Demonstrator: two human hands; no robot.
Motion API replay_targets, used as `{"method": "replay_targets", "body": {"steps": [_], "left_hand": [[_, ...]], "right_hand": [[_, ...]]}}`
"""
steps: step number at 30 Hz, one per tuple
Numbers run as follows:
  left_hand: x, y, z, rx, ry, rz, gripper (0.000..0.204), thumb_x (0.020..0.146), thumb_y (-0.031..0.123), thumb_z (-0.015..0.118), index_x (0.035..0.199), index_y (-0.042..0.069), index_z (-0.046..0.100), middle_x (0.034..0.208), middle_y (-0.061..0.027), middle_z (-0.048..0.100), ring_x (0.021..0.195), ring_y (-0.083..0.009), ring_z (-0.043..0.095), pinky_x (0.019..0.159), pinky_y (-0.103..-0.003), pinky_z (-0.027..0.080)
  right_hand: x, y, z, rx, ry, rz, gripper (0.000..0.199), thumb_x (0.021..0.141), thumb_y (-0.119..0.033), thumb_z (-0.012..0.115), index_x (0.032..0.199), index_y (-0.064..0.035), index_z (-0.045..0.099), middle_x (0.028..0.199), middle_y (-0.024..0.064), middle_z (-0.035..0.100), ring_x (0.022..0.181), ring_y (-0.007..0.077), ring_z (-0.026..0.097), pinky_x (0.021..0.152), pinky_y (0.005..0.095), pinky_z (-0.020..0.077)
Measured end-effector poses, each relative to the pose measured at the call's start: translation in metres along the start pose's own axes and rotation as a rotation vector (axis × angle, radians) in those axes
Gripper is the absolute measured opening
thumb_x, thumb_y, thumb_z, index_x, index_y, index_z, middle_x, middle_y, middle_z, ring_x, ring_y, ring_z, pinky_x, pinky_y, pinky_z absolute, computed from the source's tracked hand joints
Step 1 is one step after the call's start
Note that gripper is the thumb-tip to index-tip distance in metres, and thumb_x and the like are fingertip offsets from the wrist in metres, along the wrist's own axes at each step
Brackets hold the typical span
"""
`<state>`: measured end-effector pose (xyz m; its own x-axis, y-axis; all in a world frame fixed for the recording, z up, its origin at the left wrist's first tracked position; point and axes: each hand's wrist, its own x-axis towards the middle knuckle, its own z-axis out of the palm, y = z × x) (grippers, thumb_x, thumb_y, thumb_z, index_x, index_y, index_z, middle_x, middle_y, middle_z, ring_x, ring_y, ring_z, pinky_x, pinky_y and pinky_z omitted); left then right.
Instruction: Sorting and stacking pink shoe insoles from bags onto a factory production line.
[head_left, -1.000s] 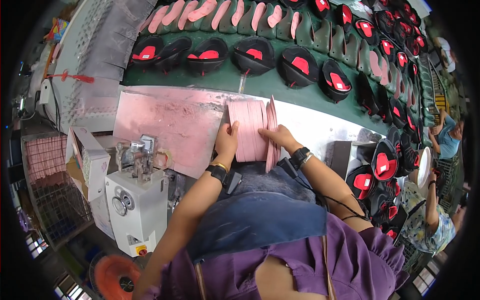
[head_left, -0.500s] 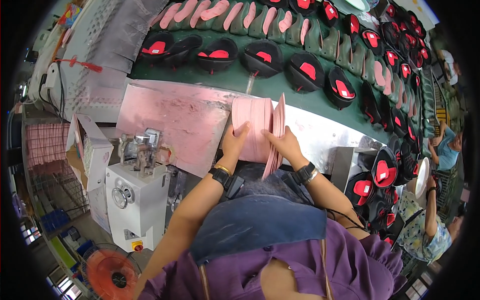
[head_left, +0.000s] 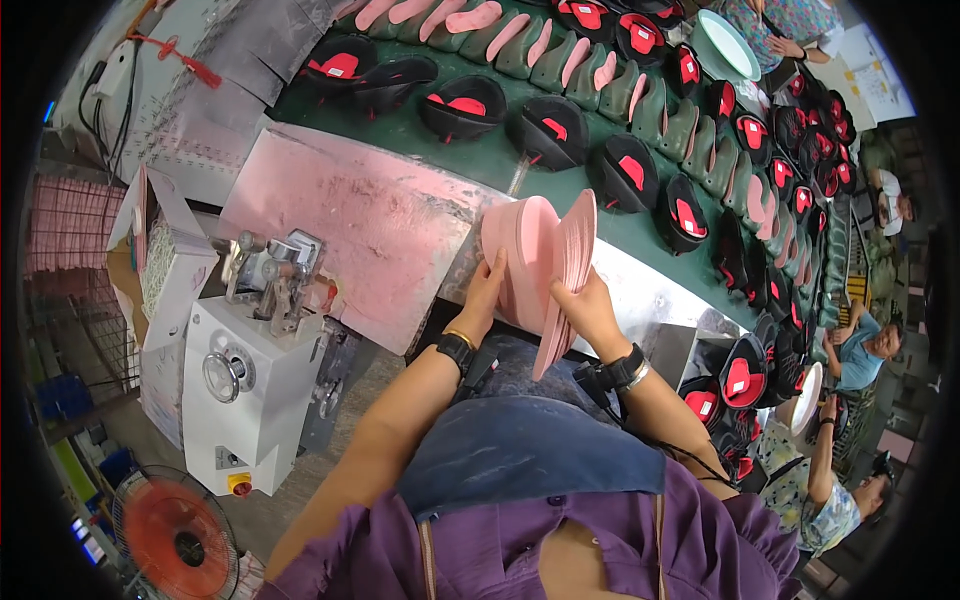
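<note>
A thick stack of pink shoe insoles [head_left: 518, 250] stands on edge at the table's front edge, in front of my body. My left hand [head_left: 483, 300] is closed round its left side, thumb along the near face. A thinner bundle of the same pink insoles [head_left: 572, 250] leans just right of the stack, its tops tilted to the right and slightly fanned. My right hand [head_left: 590, 314] grips this bundle, with the thumb on its left face and the fingers hidden behind. A wedge-shaped gap shows between bundle and stack.
A pink-dusted board [head_left: 350, 220] lies to the left, beyond a white machine [head_left: 245, 390] with metal fittings. Black shoe uppers with red linings [head_left: 553, 133] and green shoe lasts [head_left: 648, 112] line the green conveyor [head_left: 400, 150]. An orange fan [head_left: 180, 545] stands lower left. Co-workers [head_left: 865, 350] are at right.
The bundle in my right hand has tilted away from the thick stack, and the gap between them is wider. The whole view has turned and shifted a little.
</note>
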<state>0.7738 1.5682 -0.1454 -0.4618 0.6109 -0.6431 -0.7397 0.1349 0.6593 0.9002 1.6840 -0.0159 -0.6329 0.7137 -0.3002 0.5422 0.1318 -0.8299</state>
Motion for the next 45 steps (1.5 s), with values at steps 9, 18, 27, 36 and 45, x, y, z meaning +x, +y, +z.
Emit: {"method": "replay_targets", "body": {"steps": [9,18,27,36,45], "left_hand": [[-0.002,-0.003,-0.015,-0.038,-0.150,-0.046,0.075,0.097,0.063,0.051,0.153,0.019,0.028,0.143,-0.0072,0.049,0.125,-0.0224,0.052,0.101,-0.043,0.044],[0.006,-0.007,-0.020,0.206,-0.065,0.082,0.086,0.090,0.049,0.072,0.154,0.013,0.028,0.147,-0.0101,0.045,0.133,-0.0232,0.046,0.106,-0.043,0.042],[0.001,0.005,-0.027,0.343,-0.068,0.068,0.109,0.083,0.048,0.079,0.158,0.003,0.014,0.150,-0.0187,0.041,0.136,-0.0284,0.044,0.109,-0.039,0.039],[-0.002,0.032,-0.021,0.467,-0.085,0.000,0.113,0.081,0.040,0.083,0.159,0.007,0.010,0.141,-0.0197,0.050,0.126,-0.0280,0.053,0.102,-0.039,0.046],[0.013,0.084,-0.025,0.538,-0.390,0.037,0.111,0.076,0.027,0.085,0.159,0.007,0.014,0.143,-0.0146,0.049,0.128,-0.0246,0.051,0.108,-0.039,0.041]], "right_hand": [[0.007,-0.002,0.017,0.048,-0.060,0.002,0.049,0.083,-0.024,0.066,0.120,0.0064,0.058,0.103,0.0235,0.070,0.096,0.0338,0.070,0.086,0.0389,0.0533],[0.014,0.029,0.025,0.068,-0.069,0.020,0.059,0.084,-0.024,0.065,0.132,0.0045,0.049,0.107,0.0249,0.069,0.099,0.0357,0.069,0.088,0.0392,0.0530],[0.005,0.015,0.034,0.095,-0.092,0.019,0.059,0.085,-0.026,0.067,0.132,0.0039,0.049,0.109,0.0240,0.068,0.100,0.0338,0.069,0.088,0.0399,0.0531],[0.006,0.013,0.031,0.196,-0.093,0.004,0.054,0.086,-0.025,0.065,0.129,0.0055,0.052,0.109,0.0211,0.068,0.099,0.0286,0.067,0.087,0.0380,0.0528],[-0.023,0.026,0.007,0.553,-0.119,0.200,0.047,0.089,-0.021,0.064,0.126,0.0077,0.056,0.109,0.0128,0.067,0.096,0.0184,0.065,0.084,0.0331,0.0528]]}}
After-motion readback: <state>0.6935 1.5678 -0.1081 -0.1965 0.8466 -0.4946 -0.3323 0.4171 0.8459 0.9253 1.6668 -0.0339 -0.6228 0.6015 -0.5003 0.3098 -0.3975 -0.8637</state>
